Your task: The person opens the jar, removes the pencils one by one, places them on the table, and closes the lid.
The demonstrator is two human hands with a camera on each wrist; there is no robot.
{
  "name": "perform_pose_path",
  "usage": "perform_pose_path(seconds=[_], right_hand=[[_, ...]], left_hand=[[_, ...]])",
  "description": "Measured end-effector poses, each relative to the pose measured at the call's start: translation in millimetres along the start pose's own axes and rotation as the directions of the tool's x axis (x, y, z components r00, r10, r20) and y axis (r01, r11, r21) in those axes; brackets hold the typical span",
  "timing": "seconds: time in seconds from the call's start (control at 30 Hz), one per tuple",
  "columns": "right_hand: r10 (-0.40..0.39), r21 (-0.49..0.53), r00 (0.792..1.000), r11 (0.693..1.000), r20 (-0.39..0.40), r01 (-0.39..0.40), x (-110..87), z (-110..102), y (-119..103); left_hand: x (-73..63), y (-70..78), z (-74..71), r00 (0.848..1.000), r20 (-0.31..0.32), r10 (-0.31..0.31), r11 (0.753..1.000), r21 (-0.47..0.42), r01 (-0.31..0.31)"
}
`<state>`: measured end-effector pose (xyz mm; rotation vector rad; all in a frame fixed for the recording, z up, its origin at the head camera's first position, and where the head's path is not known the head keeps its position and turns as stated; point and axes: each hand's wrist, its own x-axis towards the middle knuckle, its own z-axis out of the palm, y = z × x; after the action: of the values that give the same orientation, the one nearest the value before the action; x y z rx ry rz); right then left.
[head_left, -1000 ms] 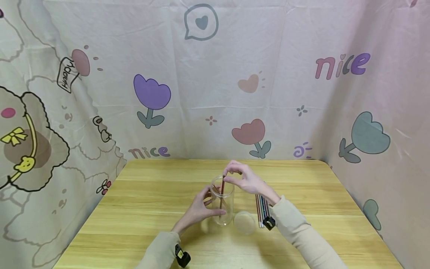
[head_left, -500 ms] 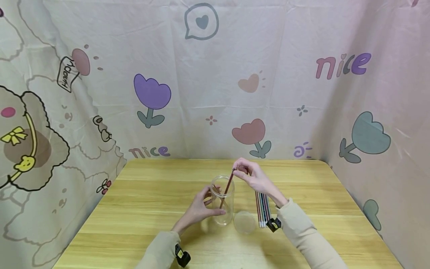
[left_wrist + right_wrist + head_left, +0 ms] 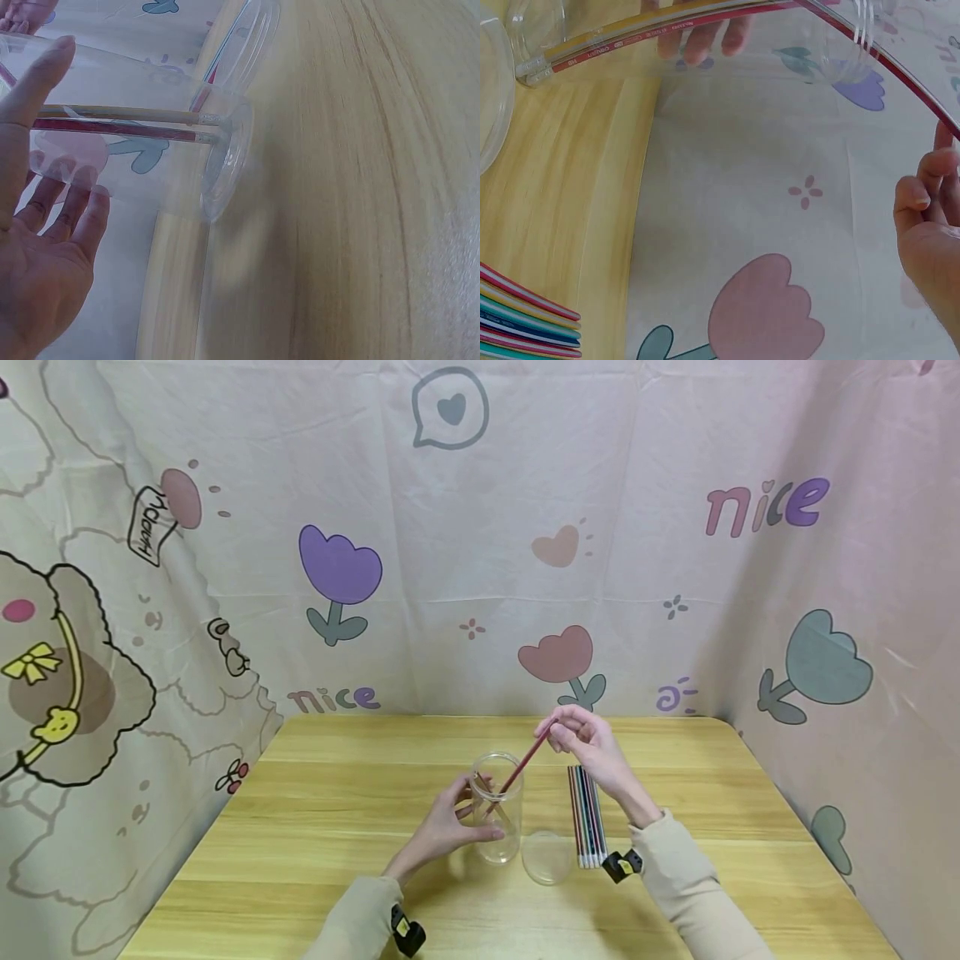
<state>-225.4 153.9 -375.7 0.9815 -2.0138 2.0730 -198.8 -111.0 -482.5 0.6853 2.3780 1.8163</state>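
In the head view my left hand grips a clear, open-topped jar from its left side, thumb in front and fingers behind. Above and to the right of the rim, my right hand pinches the upper end of a dark red pencil. That pencil slants down through the mouth, its lower part inside the jar. A yellow pencil and a red pencil lean together in the jar, their eraser ends at its bottom, as both wrist views show.
A clear round lid lies just right of the jar on the wooden table. Farther right, several pencils lie side by side in a row. Behind the table hangs a printed cloth.
My right hand has moved right and slightly up, tilting the red pencil from nearly upright to a slant and raising its lower end in the jar. The left hand and jar stay put.
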Motion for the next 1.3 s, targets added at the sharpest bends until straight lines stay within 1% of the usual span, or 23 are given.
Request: perform_pose_path(seconds=[0.13,0.3,0.53,0.63,0.73,0.9,1.07,1.13,1.3], right_hand=[[-0.012,0.104,1.0,0.994,-0.015,0.013,-1.8,-4.7,0.8],[-0.046,0.221,0.999,0.974,-0.02,0.049,-4.6,-9.2,4.2],[-0.068,0.391,0.997,0.917,-0.04,0.078,-10.3,-14.1,8.2],[-0.08,0.429,0.995,0.898,-0.062,0.098,-12.3,-15.1,8.2],[-0.084,0.468,0.992,0.876,-0.099,0.121,-13.9,-16.1,7.3],[-0.057,0.529,0.982,0.836,-0.178,0.145,-17.1,-17.6,7.4],[-0.038,0.579,0.973,0.798,-0.229,0.167,-20.4,-19.9,8.6],[-0.033,0.59,0.968,0.787,-0.247,0.178,-21.8,-21.4,9.2],[0.002,0.605,0.952,0.773,-0.306,0.193,-24.9,-26.2,9.6]], left_hand=[[0.0,0.1,0.0,1.0,-0.001,-0.008,1.0,0.002,0.008],[0.1,0.5,0.3,1.0,-0.003,-0.011,1.0,0.0,0.011],[-0.3,0.8,0.2,1.0,-0.004,-0.008,1.0,0.007,0.008],[-0.3,0.5,0.2,1.0,-0.001,-0.008,1.0,0.01,0.008],[-0.2,0.5,0.3,1.0,-0.003,-0.009,1.0,0.014,0.009],[-0.4,0.5,0.3,1.0,-0.008,-0.015,1.0,0.02,0.015],[-0.6,0.1,0.1,1.0,-0.006,-0.01,1.0,0.011,0.01],[-0.7,0.2,0.2,1.0,-0.006,-0.01,1.0,0.009,0.01],[-0.3,0.8,0.5,1.0,-0.009,-0.017,1.0,0.002,0.018]])
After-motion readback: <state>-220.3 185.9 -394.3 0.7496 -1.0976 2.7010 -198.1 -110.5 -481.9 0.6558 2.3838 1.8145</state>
